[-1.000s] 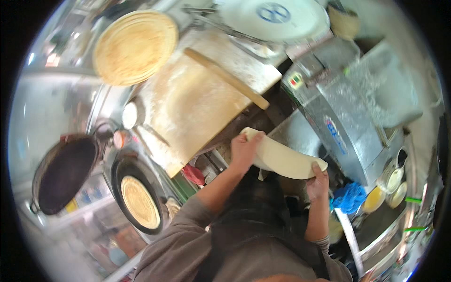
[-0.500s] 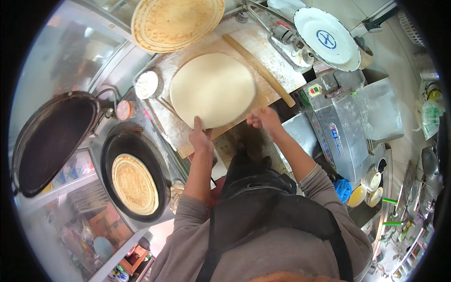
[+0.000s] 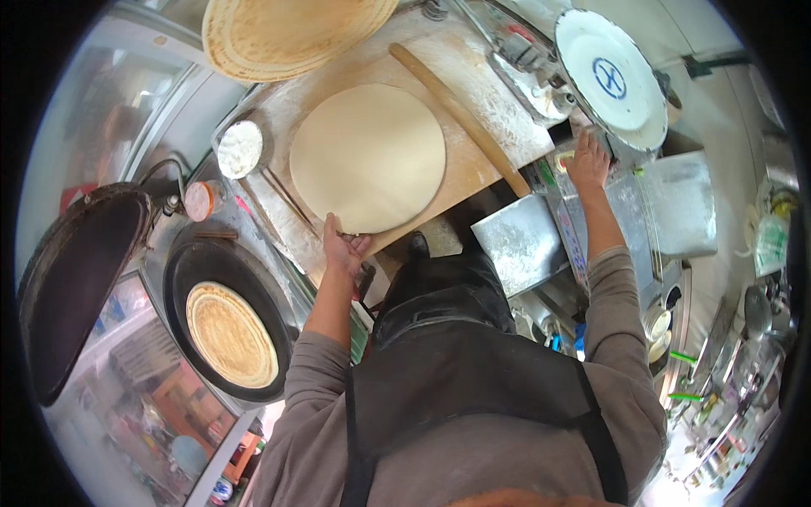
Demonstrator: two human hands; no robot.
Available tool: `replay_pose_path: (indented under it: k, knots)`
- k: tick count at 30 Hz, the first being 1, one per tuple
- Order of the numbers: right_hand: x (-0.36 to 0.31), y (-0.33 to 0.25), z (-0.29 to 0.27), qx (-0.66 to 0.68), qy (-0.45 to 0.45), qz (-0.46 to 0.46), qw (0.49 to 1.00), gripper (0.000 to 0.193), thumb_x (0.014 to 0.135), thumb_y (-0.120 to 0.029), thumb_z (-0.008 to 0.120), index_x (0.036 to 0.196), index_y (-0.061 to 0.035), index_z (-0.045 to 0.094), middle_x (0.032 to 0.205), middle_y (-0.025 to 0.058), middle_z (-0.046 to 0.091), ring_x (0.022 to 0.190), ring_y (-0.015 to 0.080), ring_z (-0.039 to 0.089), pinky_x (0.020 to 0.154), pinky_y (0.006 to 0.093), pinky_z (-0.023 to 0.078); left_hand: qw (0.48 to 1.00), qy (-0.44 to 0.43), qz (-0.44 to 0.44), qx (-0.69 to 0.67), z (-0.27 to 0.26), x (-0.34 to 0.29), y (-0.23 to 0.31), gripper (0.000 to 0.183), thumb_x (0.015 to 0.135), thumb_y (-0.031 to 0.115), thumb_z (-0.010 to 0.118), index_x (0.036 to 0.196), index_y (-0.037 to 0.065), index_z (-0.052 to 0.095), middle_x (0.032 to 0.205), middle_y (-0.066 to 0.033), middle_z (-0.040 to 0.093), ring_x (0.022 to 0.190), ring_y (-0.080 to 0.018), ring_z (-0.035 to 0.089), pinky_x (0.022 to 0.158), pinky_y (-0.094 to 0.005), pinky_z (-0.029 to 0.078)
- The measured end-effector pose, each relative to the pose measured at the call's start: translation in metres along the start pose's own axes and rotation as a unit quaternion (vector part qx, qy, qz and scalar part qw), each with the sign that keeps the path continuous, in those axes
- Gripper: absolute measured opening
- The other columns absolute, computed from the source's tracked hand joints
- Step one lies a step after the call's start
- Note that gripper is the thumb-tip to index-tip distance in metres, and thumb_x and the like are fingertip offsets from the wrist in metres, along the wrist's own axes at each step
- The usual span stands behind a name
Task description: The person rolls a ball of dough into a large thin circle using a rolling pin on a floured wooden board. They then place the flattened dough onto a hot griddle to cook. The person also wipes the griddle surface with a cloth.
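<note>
Closest in, the left hand [image 3: 342, 250] sits at the near edge of the floured wooden board [image 3: 473, 160], fingers loosely curled with the tips on the rim of the raw dough round [image 3: 368, 157]. That grip isn't clamped on anything, it's just resting on the dough's near edge, and I can't tell if a fingertip is tucked under it. The dough lies flat and spreads away from the hand across the middle of the board.

To the left and a bit lower, a black round pan [image 3: 221, 323] holds a browned flatbread [image 3: 231, 334], and its big dark lid [image 3: 72, 283] stands open further left. Pretty tight on that side.

The right hand [image 3: 587, 160] is well apart from the dough, out on the grey metal machine [image 3: 625, 220] at the right, palm down, fingers spread, holding nothing as far as I can see.

On the board, a wooden rolling pin [image 3: 460, 118] lies diagonally just beside the dough's right edge, with a bare floured strip between them. A small bowl of flour [image 3: 241, 149] sits off the board's left corner.

Farthest back: a stack of cooked flatbreads [image 3: 287, 34] overhangs the desk's far edge, and a white enamel plate [image 3: 608, 76] sits at the far right.
</note>
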State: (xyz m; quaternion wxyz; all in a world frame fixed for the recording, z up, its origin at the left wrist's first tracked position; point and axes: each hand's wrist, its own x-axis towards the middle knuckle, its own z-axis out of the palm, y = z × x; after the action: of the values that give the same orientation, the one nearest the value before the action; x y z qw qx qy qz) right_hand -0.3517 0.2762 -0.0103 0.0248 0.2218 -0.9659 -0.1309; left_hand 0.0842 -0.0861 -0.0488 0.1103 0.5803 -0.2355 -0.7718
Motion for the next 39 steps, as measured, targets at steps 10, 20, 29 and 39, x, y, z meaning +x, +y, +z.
replay_pose_path:
  k: [10, 20, 29, 39]
  knots:
    - [0.011, -0.004, 0.023, -0.044, -0.073, -0.010, 0.996, 0.095, 0.078, -0.032, 0.086, 0.157, -0.0143, 0.036, 0.153, 0.0111, 0.045, 0.135, 0.0406, 0.047, 0.110, 0.0502, 0.044, 0.995, 0.099, 0.003, 0.018, 0.009, 0.004, -0.002, 0.069, 0.094, 0.071, 0.056, 0.134, 0.015, 0.057, 0.111, -0.0081, 0.069, 0.091, -0.0255, 0.067, 0.076, -0.0378, 0.053]
    - [-0.012, -0.043, -0.033, 0.372, -0.011, -0.145, 0.917, 0.070, 0.091, -0.028, 0.073, 0.150, -0.0025, 0.046, 0.147, 0.0219, 0.055, 0.136, 0.0400, 0.053, 0.112, 0.0481, 0.044, 0.995, 0.099, 0.000, 0.006, 0.002, 0.010, -0.004, 0.064, 0.092, 0.073, 0.056, 0.121, 0.017, 0.067, 0.094, -0.0021, 0.072, 0.081, -0.0210, 0.067, 0.074, -0.0373, 0.055]
    - [0.007, -0.105, -0.027, 0.331, 0.057, -0.273, 0.901, 0.057, 0.088, -0.003, 0.054, 0.144, 0.0018, 0.050, 0.147, 0.0211, 0.053, 0.138, 0.0400, 0.048, 0.117, 0.0491, 0.038, 0.990, 0.128, 0.026, 0.044, 0.015, 0.001, -0.005, 0.063, 0.094, 0.062, 0.062, 0.137, 0.015, 0.059, 0.109, -0.0053, 0.072, 0.088, -0.0219, 0.069, 0.077, -0.0370, 0.055]
    - [0.023, -0.383, -0.168, 0.470, -0.111, -0.549, 0.682, 0.027, 0.096, -0.017, 0.065, 0.119, -0.0047, 0.069, 0.112, 0.0188, 0.071, 0.104, 0.0378, 0.067, 0.088, 0.0466, 0.053, 0.994, 0.079, 0.074, 0.004, 0.021, -0.007, -0.009, 0.052, 0.098, 0.038, 0.069, 0.132, -0.001, 0.062, 0.117, -0.0164, 0.073, 0.098, -0.0304, 0.073, 0.082, -0.0418, 0.061]
